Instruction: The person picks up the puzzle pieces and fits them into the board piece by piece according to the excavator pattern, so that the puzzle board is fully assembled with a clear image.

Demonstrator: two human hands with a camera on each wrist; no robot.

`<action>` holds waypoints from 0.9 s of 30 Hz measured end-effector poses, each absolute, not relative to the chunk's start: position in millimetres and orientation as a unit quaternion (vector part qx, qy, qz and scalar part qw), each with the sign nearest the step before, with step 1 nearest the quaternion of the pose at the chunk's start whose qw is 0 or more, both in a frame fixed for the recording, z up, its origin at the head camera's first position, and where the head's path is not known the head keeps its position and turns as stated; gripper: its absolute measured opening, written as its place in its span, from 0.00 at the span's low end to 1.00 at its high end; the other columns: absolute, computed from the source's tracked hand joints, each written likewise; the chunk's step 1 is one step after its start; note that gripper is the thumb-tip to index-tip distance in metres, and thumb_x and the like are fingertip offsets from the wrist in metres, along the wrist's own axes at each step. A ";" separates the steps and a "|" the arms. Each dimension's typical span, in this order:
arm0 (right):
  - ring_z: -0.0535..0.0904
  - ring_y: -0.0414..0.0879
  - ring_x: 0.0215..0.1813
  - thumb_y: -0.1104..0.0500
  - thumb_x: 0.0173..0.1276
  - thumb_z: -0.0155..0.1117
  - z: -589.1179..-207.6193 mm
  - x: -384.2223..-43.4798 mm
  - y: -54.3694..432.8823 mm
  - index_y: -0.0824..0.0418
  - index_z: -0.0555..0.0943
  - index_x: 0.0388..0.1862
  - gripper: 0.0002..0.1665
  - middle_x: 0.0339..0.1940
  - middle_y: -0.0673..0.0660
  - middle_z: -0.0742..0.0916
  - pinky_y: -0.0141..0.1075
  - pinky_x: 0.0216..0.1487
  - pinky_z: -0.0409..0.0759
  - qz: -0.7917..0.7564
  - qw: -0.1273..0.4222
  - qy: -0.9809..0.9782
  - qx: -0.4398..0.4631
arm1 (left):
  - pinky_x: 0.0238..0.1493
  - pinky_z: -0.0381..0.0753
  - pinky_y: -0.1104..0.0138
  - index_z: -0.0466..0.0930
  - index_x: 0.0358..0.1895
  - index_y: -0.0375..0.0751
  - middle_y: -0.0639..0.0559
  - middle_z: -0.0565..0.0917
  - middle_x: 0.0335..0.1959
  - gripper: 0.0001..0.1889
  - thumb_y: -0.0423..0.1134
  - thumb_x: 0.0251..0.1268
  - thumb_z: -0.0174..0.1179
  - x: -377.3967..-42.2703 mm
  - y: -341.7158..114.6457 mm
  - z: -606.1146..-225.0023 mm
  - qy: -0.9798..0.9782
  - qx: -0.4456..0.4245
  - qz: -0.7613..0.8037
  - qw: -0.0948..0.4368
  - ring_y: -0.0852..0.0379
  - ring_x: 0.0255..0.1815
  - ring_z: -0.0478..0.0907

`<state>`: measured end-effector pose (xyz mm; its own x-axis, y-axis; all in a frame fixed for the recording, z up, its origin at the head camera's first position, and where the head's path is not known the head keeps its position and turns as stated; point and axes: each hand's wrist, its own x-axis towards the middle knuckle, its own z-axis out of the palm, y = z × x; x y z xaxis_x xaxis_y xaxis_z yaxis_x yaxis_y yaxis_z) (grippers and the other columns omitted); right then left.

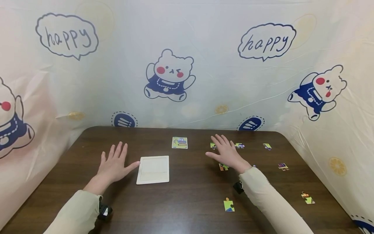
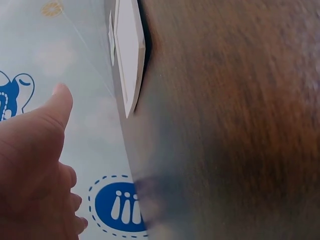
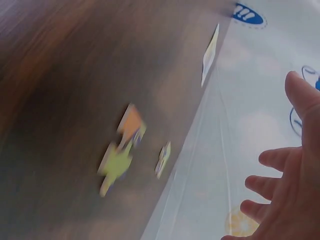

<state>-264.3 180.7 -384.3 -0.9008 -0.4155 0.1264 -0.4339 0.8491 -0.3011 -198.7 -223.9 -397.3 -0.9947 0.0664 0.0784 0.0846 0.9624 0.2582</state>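
Observation:
My left hand (image 1: 114, 165) is held over the table with its fingers spread and holds nothing. In the head view its thumb tip appears beside the left edge of a shallow white puzzle tray (image 1: 153, 170). The left wrist view shows that thumb (image 2: 61, 102) apart from the tray (image 2: 131, 50). Above several jigsaw pieces on the right, my right hand (image 1: 228, 154) also has spread fingers and grips nothing. Close to it lie a green-and-orange piece (image 1: 223, 167) and a piece (image 1: 213, 146) partly covered by the fingers. The right wrist view shows a yellow-green piece (image 3: 116, 165), blurred.
A square picture card (image 1: 179, 143) lies behind the tray. More jigsaw pieces are scattered right: one near the front (image 1: 229, 205), others by the right edge (image 1: 308, 198), (image 1: 283, 166) and at the back (image 1: 267, 146). A printed curtain (image 1: 204, 78) surrounds the dark wooden table (image 1: 181, 208).

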 end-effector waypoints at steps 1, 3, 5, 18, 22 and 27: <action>0.44 0.59 0.72 0.36 0.63 0.54 -384.4 -264.8 176.5 0.61 0.54 0.72 0.48 0.72 0.62 0.57 0.63 0.63 0.43 0.162 0.026 -0.961 0.224 | 0.60 0.27 0.38 0.46 0.70 0.26 0.28 0.43 0.69 0.51 0.65 0.57 0.52 -199.0 -223.8 -398.0 -0.990 -0.042 -0.131 0.035 0.29 0.68 0.35; 0.43 0.58 0.72 0.35 0.63 0.54 -385.4 -265.9 168.5 0.60 0.54 0.73 0.48 0.72 0.61 0.56 0.62 0.63 0.42 0.160 0.020 -0.960 0.229 | 0.60 0.28 0.38 0.46 0.70 0.27 0.28 0.44 0.69 0.50 0.64 0.57 0.53 -199.9 -223.7 -399.3 -0.989 -0.050 -0.133 0.037 0.29 0.68 0.36; 0.43 0.57 0.72 0.34 0.63 0.53 -386.7 -266.6 160.9 0.59 0.53 0.73 0.49 0.73 0.60 0.56 0.61 0.64 0.42 0.159 0.013 -0.959 0.236 | 0.60 0.30 0.37 0.46 0.70 0.27 0.28 0.45 0.69 0.51 0.64 0.57 0.54 -200.8 -223.7 -400.4 -0.988 -0.062 -0.134 0.037 0.29 0.68 0.37; 0.48 0.56 0.72 0.31 0.62 0.51 -404.3 -269.9 112.6 0.58 0.56 0.72 0.48 0.72 0.59 0.59 0.61 0.63 0.48 0.126 -0.004 -0.947 0.294 | 0.60 0.42 0.37 0.50 0.68 0.24 0.27 0.49 0.68 0.48 0.59 0.57 0.58 -204.0 -224.0 -406.2 -0.982 -0.117 -0.144 0.022 0.29 0.67 0.44; 0.49 0.56 0.71 0.31 0.62 0.50 -408.7 -268.3 98.0 0.58 0.57 0.72 0.48 0.71 0.58 0.61 0.60 0.63 0.49 0.115 -0.014 -0.943 0.313 | 0.60 0.44 0.37 0.52 0.67 0.24 0.27 0.52 0.68 0.47 0.58 0.58 0.57 -203.2 -223.3 -408.5 -0.982 -0.127 -0.140 0.001 0.30 0.67 0.46; 0.49 0.54 0.72 0.33 0.63 0.52 -411.5 -263.1 79.1 0.56 0.58 0.72 0.45 0.71 0.53 0.62 0.58 0.64 0.48 0.100 -0.040 -0.936 0.336 | 0.60 0.45 0.38 0.54 0.67 0.24 0.28 0.54 0.67 0.46 0.59 0.57 0.58 -201.5 -222.8 -408.9 -0.981 -0.139 -0.133 -0.024 0.31 0.67 0.48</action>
<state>-263.1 79.1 -411.5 -0.7705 -0.6374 -0.0083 -0.6213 0.7539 -0.2135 -201.5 -222.8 -408.9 -0.9601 0.2793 -0.0109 0.2663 0.9257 0.2686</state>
